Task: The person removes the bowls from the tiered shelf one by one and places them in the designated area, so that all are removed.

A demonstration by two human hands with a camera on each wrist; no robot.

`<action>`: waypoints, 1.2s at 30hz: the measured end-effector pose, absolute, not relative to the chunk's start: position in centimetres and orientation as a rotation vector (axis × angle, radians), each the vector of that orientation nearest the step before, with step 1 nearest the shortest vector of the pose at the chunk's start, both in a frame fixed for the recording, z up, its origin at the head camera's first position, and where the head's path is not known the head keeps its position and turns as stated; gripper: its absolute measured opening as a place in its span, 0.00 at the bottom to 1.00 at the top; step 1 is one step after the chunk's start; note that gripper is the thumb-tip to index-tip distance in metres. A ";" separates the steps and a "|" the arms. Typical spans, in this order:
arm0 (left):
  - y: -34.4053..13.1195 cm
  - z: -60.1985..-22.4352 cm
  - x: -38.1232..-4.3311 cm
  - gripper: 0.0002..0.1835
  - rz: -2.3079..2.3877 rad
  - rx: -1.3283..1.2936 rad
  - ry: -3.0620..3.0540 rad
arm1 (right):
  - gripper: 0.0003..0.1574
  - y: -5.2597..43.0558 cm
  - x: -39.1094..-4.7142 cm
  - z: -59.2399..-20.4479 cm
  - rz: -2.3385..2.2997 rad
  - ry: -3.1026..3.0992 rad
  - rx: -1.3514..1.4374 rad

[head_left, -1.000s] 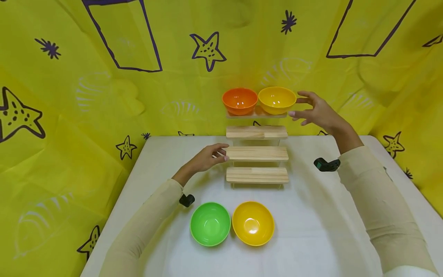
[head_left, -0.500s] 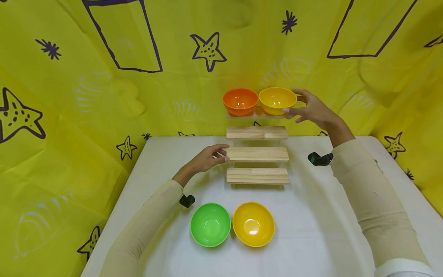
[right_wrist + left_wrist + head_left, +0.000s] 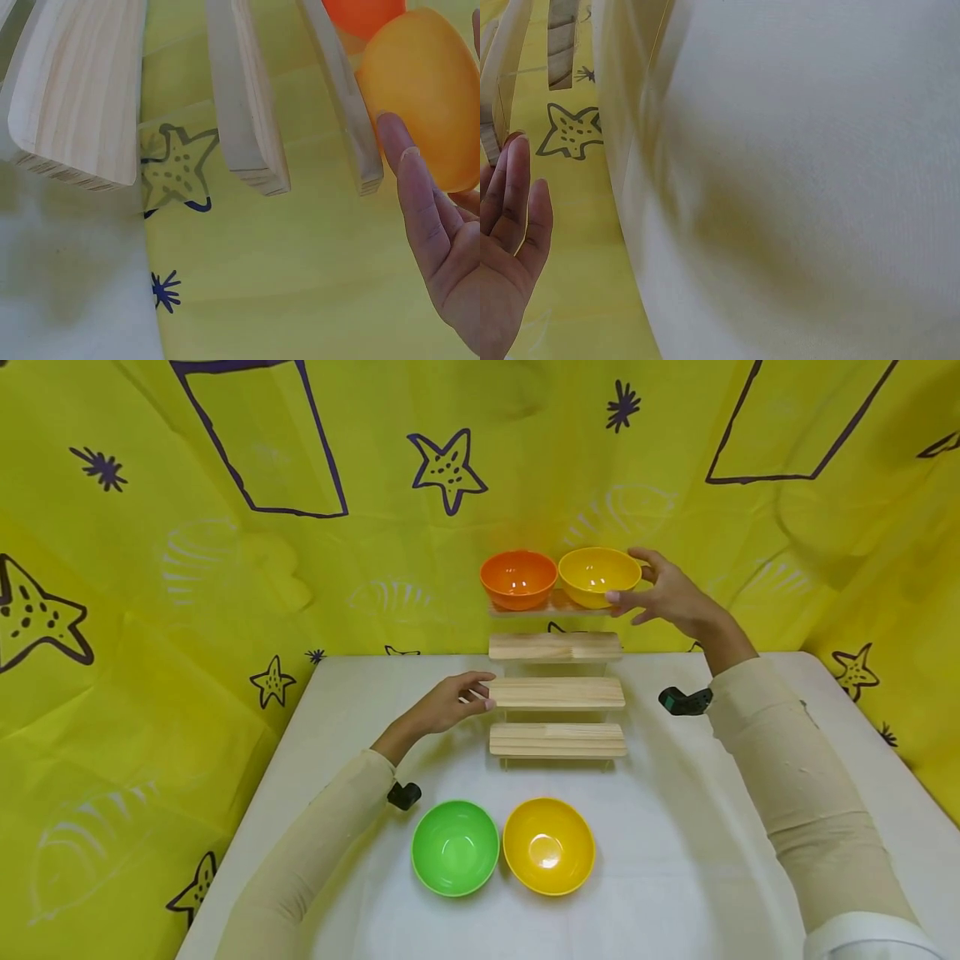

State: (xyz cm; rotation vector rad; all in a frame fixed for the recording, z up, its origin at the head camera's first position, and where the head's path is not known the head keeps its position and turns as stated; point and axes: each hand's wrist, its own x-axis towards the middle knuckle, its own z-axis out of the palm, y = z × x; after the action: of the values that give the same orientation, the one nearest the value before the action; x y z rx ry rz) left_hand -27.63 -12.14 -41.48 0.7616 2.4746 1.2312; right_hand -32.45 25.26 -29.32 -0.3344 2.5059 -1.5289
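Observation:
A yellow bowl (image 3: 596,577) sits at the right of the top tier, touching or nearly touching an orange bowl (image 3: 513,581) on its left. My right hand (image 3: 675,600) grips the yellow bowl's right side, thumb in front and fingers at the rim behind. The right wrist view shows fingertips (image 3: 391,129) against the bowl's outer wall. My left hand (image 3: 446,704) is at the left end of a wooden tier (image 3: 557,692), its fingertips touching or very near it. In the left wrist view its fingers (image 3: 516,180) look fairly straight beside the wood.
A green bowl (image 3: 455,849) and a second yellow bowl (image 3: 548,847) stand side by side on the white table (image 3: 660,893), in front of the tiered wooden stand (image 3: 557,741). Yellow sheeting (image 3: 360,460) with drawn starfish hangs behind and at both sides.
My right hand has moved left from beside the yellow bowl and now has its thumb and fingers on it. The left hand and the bowls have stayed put.

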 end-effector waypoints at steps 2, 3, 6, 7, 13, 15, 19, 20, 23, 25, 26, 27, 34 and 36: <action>-12.1 -41.5 -27.6 0.30 1.229 0.759 2.477 | 0.60 25.2 -32.5 -29.4 -1.527 2.507 -0.341; -12.2 -41.5 -27.6 0.30 1.227 0.758 2.479 | 0.60 25.2 -32.5 -29.4 -1.526 2.511 -0.344; -12.1 -41.5 -27.7 0.30 1.226 0.759 2.477 | 0.60 25.1 -32.5 -29.5 -1.528 2.516 -0.351; -12.1 -41.5 -27.7 0.30 1.225 0.759 2.476 | 0.60 25.1 -32.5 -29.5 -1.527 2.519 -0.352; -12.1 -41.6 -27.7 0.30 1.221 0.755 2.477 | 0.62 24.9 -32.6 -29.4 -1.531 2.514 -0.349; -12.1 -41.6 -27.8 0.30 1.223 0.756 2.477 | 0.62 24.9 -32.6 -29.3 -1.531 2.514 -0.347; -12.1 -41.6 -27.8 0.30 1.225 0.756 2.477 | 0.62 24.8 -32.6 -29.3 -1.519 2.525 -0.341; -12.1 -41.6 -27.8 0.30 1.226 0.755 2.476 | 0.62 24.8 -32.6 -29.3 -1.516 2.529 -0.340; -12.1 -41.5 -27.7 0.30 1.225 0.751 2.477 | 0.63 24.7 -32.5 -29.2 -1.507 2.541 -0.333; -12.1 -41.5 -27.7 0.30 1.224 0.747 2.477 | 0.63 24.7 -32.5 -29.2 -1.507 2.547 -0.330; -12.1 -41.5 -27.7 0.30 1.224 0.746 2.478 | 0.63 24.7 -32.5 -29.2 -1.508 2.549 -0.329; -12.1 -41.5 -27.7 0.30 1.223 0.745 2.478 | 0.63 24.7 -32.5 -29.3 -1.512 2.549 -0.327; -12.1 -41.5 -27.8 0.30 1.226 0.756 2.476 | 0.62 24.8 -32.6 -29.6 -1.579 2.511 -0.324; -12.1 -41.5 -27.8 0.30 1.225 0.755 2.479 | 0.62 24.9 -32.7 -29.7 -1.601 2.494 -0.329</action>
State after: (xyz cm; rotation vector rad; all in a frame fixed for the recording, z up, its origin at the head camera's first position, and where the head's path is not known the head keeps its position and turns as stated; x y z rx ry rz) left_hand -27.76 -12.08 -41.47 0.7547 2.4789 1.2246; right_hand -32.68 24.89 -29.74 -0.3292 2.4937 -1.6005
